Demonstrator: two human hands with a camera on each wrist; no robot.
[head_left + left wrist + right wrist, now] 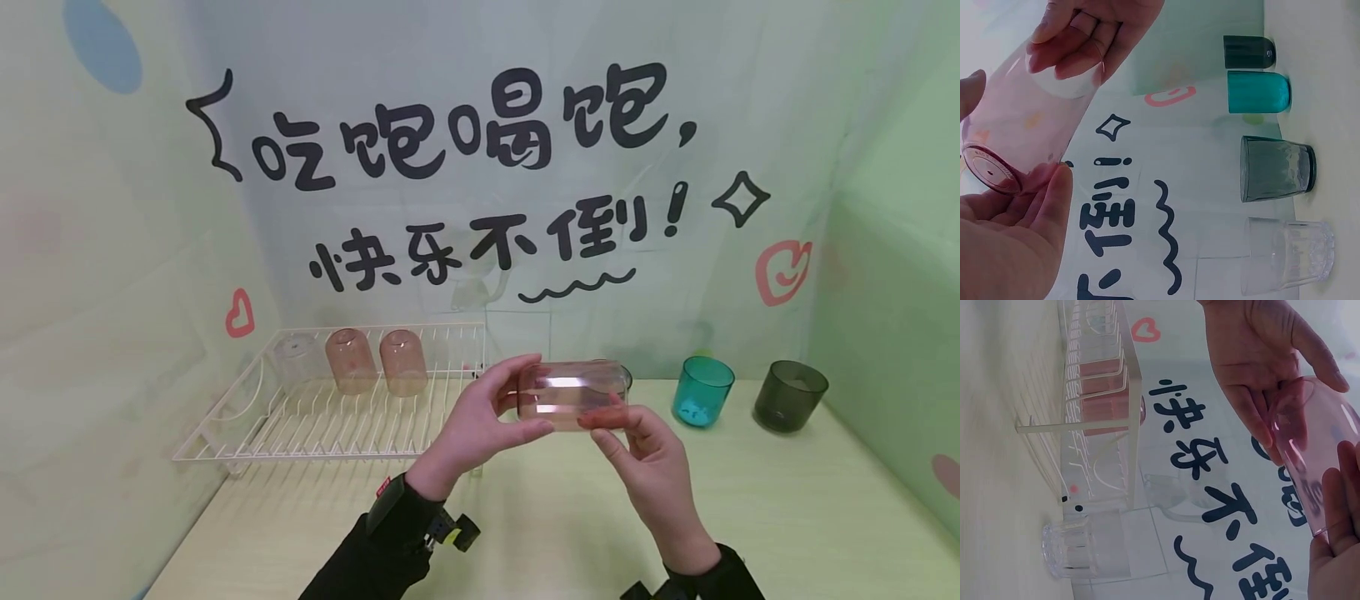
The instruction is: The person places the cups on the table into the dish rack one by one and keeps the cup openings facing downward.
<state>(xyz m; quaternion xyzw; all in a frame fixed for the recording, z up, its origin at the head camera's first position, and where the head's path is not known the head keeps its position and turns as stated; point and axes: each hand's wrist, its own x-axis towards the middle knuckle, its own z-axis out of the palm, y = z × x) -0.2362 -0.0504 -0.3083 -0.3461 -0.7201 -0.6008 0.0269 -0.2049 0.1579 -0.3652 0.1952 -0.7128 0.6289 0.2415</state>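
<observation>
The left hand point(476, 423) curls its fingers around the nine-o'clock end of a transparent pink cylindrical tumbler point(561, 390) (held sideways); the right hand point(657, 468) pinches its three-o'clock end between thumb and fingers.

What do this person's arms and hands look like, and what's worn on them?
The left hand and right hand are both ungloved. Black sleeves cover the forearms. A small black device with a yellow-green patch sits at the left wrist, near a small red tag; another black piece, partly out of frame, shows at the right wrist.
</observation>
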